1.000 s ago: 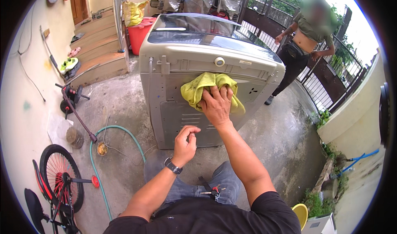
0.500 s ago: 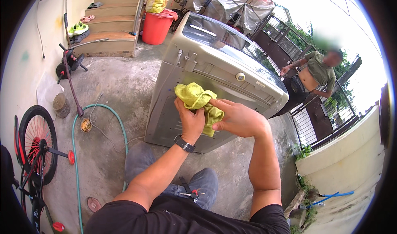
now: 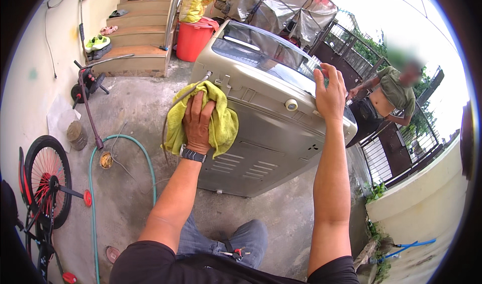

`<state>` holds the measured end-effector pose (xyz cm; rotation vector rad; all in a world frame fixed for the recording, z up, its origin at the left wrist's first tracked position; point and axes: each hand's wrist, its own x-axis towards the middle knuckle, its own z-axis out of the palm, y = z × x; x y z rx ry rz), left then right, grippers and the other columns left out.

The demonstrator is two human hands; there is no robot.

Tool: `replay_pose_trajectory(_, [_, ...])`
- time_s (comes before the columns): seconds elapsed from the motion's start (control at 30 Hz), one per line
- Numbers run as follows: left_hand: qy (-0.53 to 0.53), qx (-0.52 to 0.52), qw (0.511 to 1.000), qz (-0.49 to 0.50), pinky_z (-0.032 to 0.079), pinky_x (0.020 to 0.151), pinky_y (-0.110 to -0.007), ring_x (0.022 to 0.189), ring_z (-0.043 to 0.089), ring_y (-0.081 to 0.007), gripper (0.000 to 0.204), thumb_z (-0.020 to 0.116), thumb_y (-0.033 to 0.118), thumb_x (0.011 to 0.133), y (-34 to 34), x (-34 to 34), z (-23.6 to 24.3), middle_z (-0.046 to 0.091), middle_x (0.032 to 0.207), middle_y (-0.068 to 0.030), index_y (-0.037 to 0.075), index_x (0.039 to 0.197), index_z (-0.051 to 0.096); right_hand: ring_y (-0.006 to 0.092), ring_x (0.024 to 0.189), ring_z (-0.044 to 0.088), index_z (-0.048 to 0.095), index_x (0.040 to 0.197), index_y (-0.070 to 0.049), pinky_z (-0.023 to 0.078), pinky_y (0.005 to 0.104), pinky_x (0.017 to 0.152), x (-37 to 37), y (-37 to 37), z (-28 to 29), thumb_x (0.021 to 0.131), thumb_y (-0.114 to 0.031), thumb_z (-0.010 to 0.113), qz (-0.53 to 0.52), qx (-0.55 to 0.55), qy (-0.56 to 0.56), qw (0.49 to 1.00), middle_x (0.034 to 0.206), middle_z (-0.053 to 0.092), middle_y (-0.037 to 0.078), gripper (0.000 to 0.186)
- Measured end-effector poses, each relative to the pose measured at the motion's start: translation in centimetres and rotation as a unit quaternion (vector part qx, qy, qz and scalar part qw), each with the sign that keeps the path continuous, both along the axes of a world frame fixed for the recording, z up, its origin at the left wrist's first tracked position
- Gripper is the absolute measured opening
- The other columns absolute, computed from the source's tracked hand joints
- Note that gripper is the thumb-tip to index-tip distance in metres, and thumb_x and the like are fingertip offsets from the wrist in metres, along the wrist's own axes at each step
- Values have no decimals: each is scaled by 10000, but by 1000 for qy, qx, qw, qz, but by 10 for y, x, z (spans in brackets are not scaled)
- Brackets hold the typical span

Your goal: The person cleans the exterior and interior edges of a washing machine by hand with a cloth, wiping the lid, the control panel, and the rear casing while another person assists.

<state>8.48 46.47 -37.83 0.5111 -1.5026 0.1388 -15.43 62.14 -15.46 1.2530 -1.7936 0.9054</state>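
The back of a beige washing machine (image 3: 261, 133) faces me, with a dark transparent lid on top. My left hand (image 3: 198, 121) presses a crumpled yellow-green cloth (image 3: 223, 123) against the upper left of its rear, fingers curled on the fabric. A grey hose (image 3: 178, 100) hangs from that corner beside the cloth, partly hidden by it. My right hand (image 3: 330, 88) is at the upper right edge of the machine, fingers raised and apart, holding nothing; whether the palm touches the casing I cannot tell.
A person (image 3: 389, 98) stands beyond the machine near a dark gate (image 3: 381, 158). Steps (image 3: 140, 38) with shoes and a red bucket (image 3: 191, 43) are at the back. A bicycle (image 3: 45, 183), a green garden hose (image 3: 148, 161) and wheeled gear lie left; a low wall (image 3: 411, 193) is right.
The cloth passed from my right hand, through both hands, to my left, now at the machine's left corner. My right hand moved up to the right edge. The view shifted.
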Motion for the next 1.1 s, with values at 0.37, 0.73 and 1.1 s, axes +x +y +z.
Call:
replay_pose_trajectory(0.37, [-72,-31,996,-45,405,1053,-385,1204,515,-252,368,807,184,818,42,-18,35,622,1393,12,194,1184,768,305,994,709,754,1011,-67,524,425,908,-11,5,4,978,-338,660,33,53,-64,996,1000,747,120,289])
replay_pose_trajectory(0.73, [-188,-74,972,-122,441,968,-361,1067,522,-232,393,781,198,794,73,-33,74,656,1270,37,173,1184,743,292,980,717,757,1034,-84,514,431,908,-15,7,1,962,-364,668,14,75,-87,993,1000,765,95,303])
replay_pose_trajectory(1.1, [-140,8,990,-7,405,1023,-414,1129,550,-261,356,813,217,795,49,35,24,687,1267,10,161,1141,752,293,981,711,751,1016,-93,503,437,915,-12,8,1,952,-350,669,17,72,-108,991,1002,769,74,277])
